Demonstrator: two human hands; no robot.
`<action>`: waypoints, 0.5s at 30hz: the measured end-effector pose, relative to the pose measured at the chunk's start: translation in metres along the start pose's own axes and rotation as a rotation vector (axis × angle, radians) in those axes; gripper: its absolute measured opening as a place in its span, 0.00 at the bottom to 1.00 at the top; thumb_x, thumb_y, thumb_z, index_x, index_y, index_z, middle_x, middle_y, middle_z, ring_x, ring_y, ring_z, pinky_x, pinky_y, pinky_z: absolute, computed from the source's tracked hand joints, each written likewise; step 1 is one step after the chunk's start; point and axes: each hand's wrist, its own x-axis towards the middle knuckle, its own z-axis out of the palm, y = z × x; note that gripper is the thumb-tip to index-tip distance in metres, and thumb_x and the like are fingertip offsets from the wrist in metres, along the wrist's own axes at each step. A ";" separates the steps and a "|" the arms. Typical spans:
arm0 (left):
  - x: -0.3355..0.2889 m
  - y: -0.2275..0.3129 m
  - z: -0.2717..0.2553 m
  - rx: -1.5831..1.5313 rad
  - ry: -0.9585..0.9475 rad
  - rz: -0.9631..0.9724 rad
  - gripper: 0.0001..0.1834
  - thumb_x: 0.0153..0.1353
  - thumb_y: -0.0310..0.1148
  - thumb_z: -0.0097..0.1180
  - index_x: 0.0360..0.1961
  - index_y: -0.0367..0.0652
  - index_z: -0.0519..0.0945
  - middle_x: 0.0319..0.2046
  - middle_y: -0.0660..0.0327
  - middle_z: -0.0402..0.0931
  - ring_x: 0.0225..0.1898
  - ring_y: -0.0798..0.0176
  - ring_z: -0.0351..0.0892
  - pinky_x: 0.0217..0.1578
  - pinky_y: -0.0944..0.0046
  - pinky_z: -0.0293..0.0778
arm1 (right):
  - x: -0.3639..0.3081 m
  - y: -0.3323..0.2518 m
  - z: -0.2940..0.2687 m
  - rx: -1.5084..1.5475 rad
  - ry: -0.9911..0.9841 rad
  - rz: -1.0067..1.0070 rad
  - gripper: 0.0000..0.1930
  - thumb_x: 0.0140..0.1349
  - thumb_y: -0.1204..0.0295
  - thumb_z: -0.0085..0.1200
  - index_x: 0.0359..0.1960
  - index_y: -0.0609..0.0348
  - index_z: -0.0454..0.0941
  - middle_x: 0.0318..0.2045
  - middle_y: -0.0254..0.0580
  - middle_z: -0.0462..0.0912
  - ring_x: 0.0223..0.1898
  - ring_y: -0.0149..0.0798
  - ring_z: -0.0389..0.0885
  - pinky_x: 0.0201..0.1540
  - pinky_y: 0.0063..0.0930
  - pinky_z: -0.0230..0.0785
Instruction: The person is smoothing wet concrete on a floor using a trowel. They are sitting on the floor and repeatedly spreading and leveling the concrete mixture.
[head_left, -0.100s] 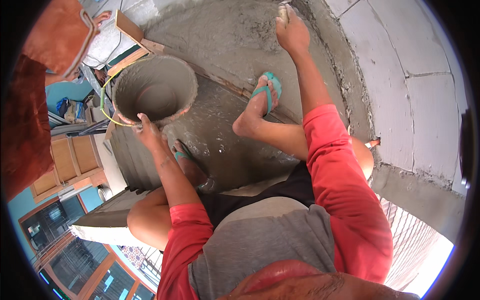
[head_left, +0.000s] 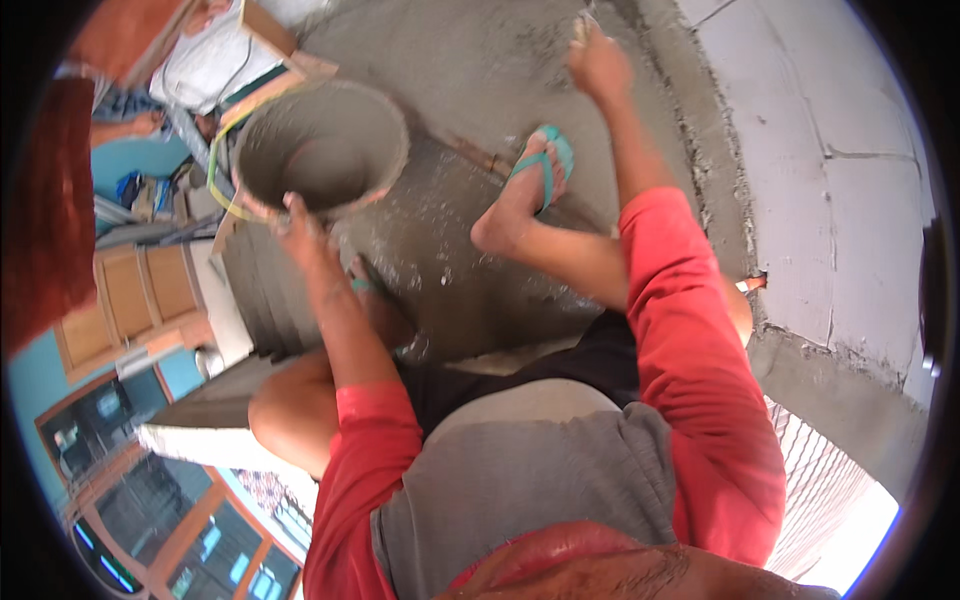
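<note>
My left hand [head_left: 303, 238] is closed on the near rim of a round bucket [head_left: 372, 185], thumb up along the edge. Grey mortar coats the bucket's inside, and its yellow-green handle [head_left: 217, 150] hangs over the left side. At the top, my right hand [head_left: 603, 68] is wrapped round a pale-handled tool [head_left: 582, 32], whose far end is too blurred to make out. That hand is low over wet grey mortar [head_left: 470, 60] spread across the floor beyond a wooden strip [head_left: 470, 150].
My feet, in green flip-flops [head_left: 553, 150], straddle wet, splashed cement. A pale block wall [head_left: 770, 130] rises on the right. Another person's rust-coloured clothing [head_left: 50, 210] fills the upper left, with boards [head_left: 268, 30] beside it. Cement steps [head_left: 275, 300] descend on the left near wooden panels [head_left: 165, 285].
My right hand has shifted slightly right and down in the picture, with the tool in it. The bucket and my left hand sit slightly higher and farther right. The other person's sleeve has moved up.
</note>
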 end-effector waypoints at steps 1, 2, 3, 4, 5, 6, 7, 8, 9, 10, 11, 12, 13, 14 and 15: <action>0.001 -0.001 0.003 0.083 0.021 -0.001 0.27 0.64 0.32 0.58 0.60 0.29 0.67 0.53 0.50 0.73 0.47 0.57 0.76 0.46 0.59 0.75 | -0.010 0.015 0.010 -0.008 0.048 -0.023 0.27 0.61 0.61 0.50 0.64 0.52 0.68 0.42 0.59 0.82 0.43 0.58 0.81 0.48 0.51 0.72; 0.005 -0.005 0.004 0.129 0.007 0.067 0.26 0.64 0.29 0.57 0.60 0.30 0.67 0.52 0.51 0.74 0.47 0.59 0.76 0.47 0.61 0.73 | -0.014 0.029 0.020 -0.006 0.110 -0.049 0.27 0.61 0.61 0.50 0.63 0.51 0.69 0.39 0.56 0.83 0.39 0.55 0.82 0.44 0.48 0.74; 0.001 -0.003 0.009 0.112 -0.013 0.090 0.25 0.64 0.28 0.57 0.60 0.30 0.67 0.51 0.51 0.75 0.47 0.60 0.76 0.48 0.62 0.72 | -0.016 0.034 0.028 -0.011 0.180 -0.069 0.26 0.62 0.61 0.50 0.63 0.50 0.70 0.36 0.54 0.84 0.35 0.51 0.83 0.41 0.46 0.76; -0.008 0.002 0.015 0.089 -0.018 0.123 0.25 0.64 0.27 0.56 0.60 0.30 0.67 0.50 0.52 0.75 0.46 0.60 0.76 0.48 0.62 0.72 | -0.027 0.014 0.019 0.282 0.034 0.028 0.25 0.62 0.61 0.51 0.62 0.49 0.71 0.33 0.50 0.83 0.31 0.46 0.82 0.36 0.42 0.75; -0.009 0.008 0.025 0.049 -0.023 0.175 0.24 0.64 0.26 0.56 0.59 0.31 0.67 0.50 0.52 0.75 0.46 0.61 0.75 0.49 0.63 0.72 | -0.041 -0.018 -0.015 0.578 -0.106 0.105 0.24 0.63 0.61 0.52 0.62 0.48 0.73 0.31 0.46 0.83 0.27 0.40 0.80 0.31 0.37 0.75; -0.011 0.011 0.026 0.060 -0.017 0.175 0.24 0.64 0.26 0.55 0.59 0.31 0.66 0.50 0.52 0.75 0.46 0.61 0.75 0.49 0.63 0.72 | -0.067 -0.040 -0.042 0.850 -0.271 0.208 0.23 0.63 0.60 0.52 0.61 0.47 0.74 0.29 0.42 0.82 0.23 0.34 0.78 0.27 0.32 0.75; -0.015 0.013 0.025 0.074 -0.019 0.169 0.24 0.64 0.25 0.55 0.59 0.31 0.66 0.50 0.53 0.75 0.46 0.62 0.75 0.48 0.63 0.72 | -0.085 -0.054 -0.056 0.941 -0.434 0.227 0.22 0.64 0.61 0.53 0.60 0.45 0.75 0.26 0.37 0.80 0.20 0.29 0.74 0.23 0.27 0.71; -0.017 0.016 0.024 0.085 -0.024 0.166 0.23 0.63 0.24 0.54 0.59 0.32 0.66 0.50 0.53 0.75 0.46 0.62 0.75 0.48 0.63 0.72 | -0.100 -0.067 -0.064 1.032 -0.594 0.244 0.20 0.64 0.61 0.53 0.59 0.43 0.77 0.24 0.33 0.78 0.18 0.24 0.70 0.19 0.22 0.66; -0.019 0.016 0.021 0.077 -0.032 0.168 0.23 0.63 0.24 0.54 0.59 0.31 0.66 0.50 0.53 0.74 0.46 0.62 0.75 0.48 0.63 0.72 | -0.114 -0.076 -0.064 1.072 -0.717 0.213 0.19 0.66 0.60 0.52 0.58 0.45 0.77 0.24 0.33 0.77 0.18 0.25 0.70 0.19 0.22 0.66; -0.018 0.017 0.022 0.064 -0.048 0.174 0.23 0.63 0.23 0.54 0.59 0.31 0.66 0.51 0.52 0.74 0.46 0.62 0.75 0.48 0.63 0.72 | -0.126 -0.086 -0.062 1.112 -0.831 0.176 0.19 0.67 0.60 0.51 0.57 0.47 0.78 0.24 0.33 0.77 0.18 0.25 0.70 0.19 0.22 0.65; -0.016 0.017 0.022 0.052 -0.064 0.182 0.23 0.63 0.23 0.54 0.58 0.31 0.66 0.52 0.52 0.73 0.47 0.61 0.75 0.48 0.64 0.72 | -0.138 -0.101 -0.060 1.062 -0.878 0.191 0.18 0.68 0.60 0.50 0.56 0.51 0.77 0.25 0.33 0.77 0.19 0.25 0.70 0.20 0.21 0.64; -0.015 0.020 0.023 0.042 -0.041 0.185 0.23 0.62 0.22 0.54 0.59 0.32 0.65 0.52 0.52 0.73 0.47 0.60 0.76 0.48 0.62 0.73 | -0.147 -0.116 -0.057 1.007 -0.926 0.205 0.19 0.69 0.60 0.50 0.55 0.54 0.77 0.25 0.34 0.77 0.19 0.25 0.70 0.20 0.21 0.63; -0.014 0.022 0.025 0.036 -0.023 0.189 0.24 0.62 0.22 0.53 0.59 0.33 0.65 0.52 0.52 0.73 0.47 0.59 0.76 0.48 0.61 0.73 | -0.156 -0.125 -0.046 1.061 -0.940 0.223 0.19 0.69 0.59 0.51 0.52 0.61 0.76 0.26 0.35 0.76 0.20 0.25 0.71 0.20 0.21 0.63; -0.012 0.025 0.027 0.029 -0.008 0.192 0.24 0.62 0.21 0.53 0.60 0.34 0.64 0.52 0.51 0.72 0.47 0.58 0.76 0.48 0.59 0.74 | -0.162 -0.129 -0.041 1.157 -0.967 0.275 0.19 0.68 0.61 0.53 0.52 0.61 0.75 0.26 0.35 0.76 0.20 0.26 0.71 0.21 0.22 0.63; -0.003 0.026 0.021 -0.062 -0.008 0.132 0.24 0.62 0.21 0.52 0.59 0.35 0.64 0.51 0.51 0.72 0.47 0.56 0.77 0.47 0.56 0.76 | -0.166 -0.133 -0.039 1.250 -1.000 0.326 0.19 0.66 0.62 0.55 0.53 0.61 0.73 0.26 0.35 0.75 0.21 0.26 0.71 0.21 0.22 0.63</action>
